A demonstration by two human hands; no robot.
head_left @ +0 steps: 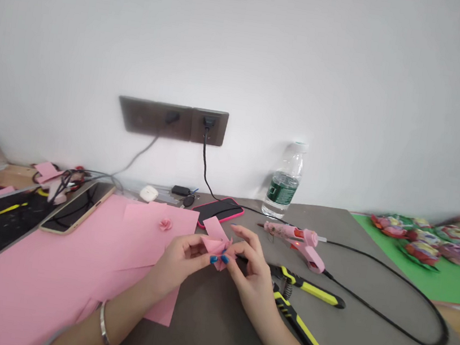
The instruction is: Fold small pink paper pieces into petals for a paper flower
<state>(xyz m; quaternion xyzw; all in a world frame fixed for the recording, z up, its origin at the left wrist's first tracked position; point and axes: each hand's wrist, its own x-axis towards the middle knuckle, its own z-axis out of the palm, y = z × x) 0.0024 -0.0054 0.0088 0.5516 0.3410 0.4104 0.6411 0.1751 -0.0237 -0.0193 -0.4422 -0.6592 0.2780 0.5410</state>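
Note:
My left hand (178,262) and my right hand (250,272) pinch a folded strip of pink paper (217,245) between them, above the grey tabletop (193,316). A silver bangle (105,326) circles my left wrist, and that forearm lies over a large pink paper sheet (48,278). A small pink paper rose (165,224) rests on the sheet, just beyond my left hand. Close to my right hand lie yellow-and-black spring-handled pliers (303,320), partly hidden by it. Beyond that hand is a pink hot glue gun (297,245).
A gold-edged phone (77,207) and a phone in a pink case (218,212) lie at the back. Behind them stand a water bottle (284,180) and a wall socket panel (172,121). Paper flowers (422,251) sit on a green mat (446,280) at right. A black cable (407,311) loops across the table.

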